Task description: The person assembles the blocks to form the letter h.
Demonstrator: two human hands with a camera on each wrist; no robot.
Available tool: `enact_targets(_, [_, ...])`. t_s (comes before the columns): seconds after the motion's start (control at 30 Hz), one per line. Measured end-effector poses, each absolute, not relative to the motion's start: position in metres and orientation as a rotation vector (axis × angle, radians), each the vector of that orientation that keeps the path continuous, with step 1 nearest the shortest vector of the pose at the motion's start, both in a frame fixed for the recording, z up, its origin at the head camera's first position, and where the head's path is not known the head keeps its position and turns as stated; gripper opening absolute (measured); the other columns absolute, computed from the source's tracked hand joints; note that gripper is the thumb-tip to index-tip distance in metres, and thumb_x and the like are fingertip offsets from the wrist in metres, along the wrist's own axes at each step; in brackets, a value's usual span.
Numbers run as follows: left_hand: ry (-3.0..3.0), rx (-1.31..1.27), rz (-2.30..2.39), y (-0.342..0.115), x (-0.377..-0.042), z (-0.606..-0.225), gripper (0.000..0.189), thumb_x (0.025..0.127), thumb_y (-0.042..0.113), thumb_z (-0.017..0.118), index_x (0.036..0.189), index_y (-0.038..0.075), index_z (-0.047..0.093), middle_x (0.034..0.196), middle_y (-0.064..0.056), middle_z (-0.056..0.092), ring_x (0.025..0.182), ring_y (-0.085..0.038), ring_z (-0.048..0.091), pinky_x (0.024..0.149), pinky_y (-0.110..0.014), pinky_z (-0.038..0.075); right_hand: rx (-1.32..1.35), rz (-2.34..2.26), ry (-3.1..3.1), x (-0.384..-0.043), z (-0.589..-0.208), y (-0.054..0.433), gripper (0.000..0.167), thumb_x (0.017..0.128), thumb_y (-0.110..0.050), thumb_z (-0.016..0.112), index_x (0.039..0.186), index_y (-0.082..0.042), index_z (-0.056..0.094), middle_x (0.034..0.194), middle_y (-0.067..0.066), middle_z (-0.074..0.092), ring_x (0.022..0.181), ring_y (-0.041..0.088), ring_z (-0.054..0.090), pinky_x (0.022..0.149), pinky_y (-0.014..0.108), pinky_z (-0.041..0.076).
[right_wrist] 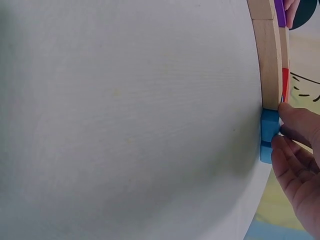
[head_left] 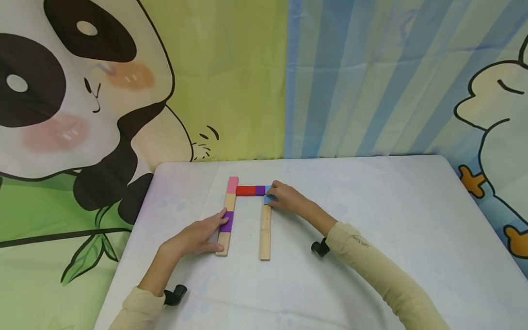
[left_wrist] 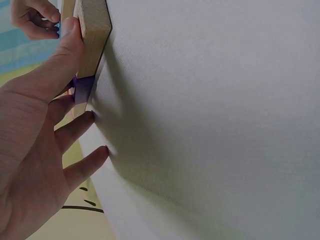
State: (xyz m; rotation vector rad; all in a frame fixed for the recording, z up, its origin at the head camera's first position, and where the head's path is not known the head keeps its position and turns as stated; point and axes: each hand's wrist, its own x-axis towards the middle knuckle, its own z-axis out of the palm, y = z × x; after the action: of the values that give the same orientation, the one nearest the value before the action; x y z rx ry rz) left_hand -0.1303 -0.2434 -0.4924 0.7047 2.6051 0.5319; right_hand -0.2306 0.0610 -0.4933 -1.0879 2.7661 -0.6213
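My left hand rests along the left row of wooden blocks, its fingers spread and nearly straight. Its thumb touches the plain block at the near end, and a fingertip lies on the purple block. At the far end of the right row, my right hand pinches a blue block between thumb and fingers. A second blue block sits directly beside it, partly covered by the fingertips. Two plain blocks continue that row toward me.
A red block and a small purple block bridge the two rows at the far side. The left row ends in a pink block. All lie on a white-covered table, with a patterned curtain behind.
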Motion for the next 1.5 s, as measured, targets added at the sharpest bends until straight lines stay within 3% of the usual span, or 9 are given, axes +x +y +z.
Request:
enact_targets(0.33, [2.598,0.680,0.528,-0.241,-0.133,-0.496,0.102,0.083,0.045,0.071,0.156,0.007,0.011,0.162,-0.010,0.024,0.148,-0.032,0.027,0.117,-0.052,0.030,-1.027,-0.673,2.833,-0.217,-0.493,0.066,0.039,0.085,-0.022,0.075,0.120,-0.007,0.067,0.115,0.012,0.058,0.095,0.020,0.057,0.077,0.033,0.056])
enact_targets(0.6, [2.613,0.661,0.514,-0.240,-0.130,-0.494,0.102,0.083,0.043,0.072,0.156,0.005,0.012,0.160,-0.010,0.028,0.147,-0.032,0.030,0.116,-0.050,0.033,-0.604,-0.943,2.985,-0.203,-0.494,0.067,0.049,0.088,-0.031,0.071,0.129,-0.006,0.061,0.127,0.016,0.056,0.115,0.030,0.055,0.092,0.044,0.054])
enact_targets(0.93, [2.663,0.654,0.387,-0.236,-0.125,-0.491,0.093,0.084,0.044,0.070,0.154,0.005,0.023,0.160,-0.013,0.027,0.148,-0.037,0.024,0.112,-0.063,0.032,-0.531,-1.017,3.038,-0.182,-0.482,0.086,0.042,0.091,-0.028,0.068,0.126,-0.006,0.062,0.127,0.016,0.057,0.118,0.032,0.055,0.096,0.046,0.051])
enact_targets(1.2, [2.719,0.753,0.279,-0.235,-0.124,-0.486,0.082,0.084,0.043,0.071,0.148,0.005,0.037,0.162,-0.017,0.021,0.147,-0.038,0.025,0.110,-0.061,0.037,-0.451,-1.058,3.048,-0.179,-0.481,0.114,0.044,0.092,-0.030,0.067,0.129,-0.006,0.060,0.131,0.017,0.055,0.120,0.034,0.053,0.099,0.049,0.049])
enact_targets(1.5, [2.792,0.783,0.106,-0.224,-0.120,-0.483,0.084,0.080,0.042,0.075,0.145,0.002,0.041,0.152,-0.013,0.039,0.138,-0.034,0.041,0.109,-0.054,0.041,-0.396,-1.023,3.135,-0.168,-0.483,0.150,0.045,0.091,-0.029,0.068,0.128,-0.005,0.060,0.131,0.019,0.056,0.118,0.038,0.053,0.091,0.052,0.050])
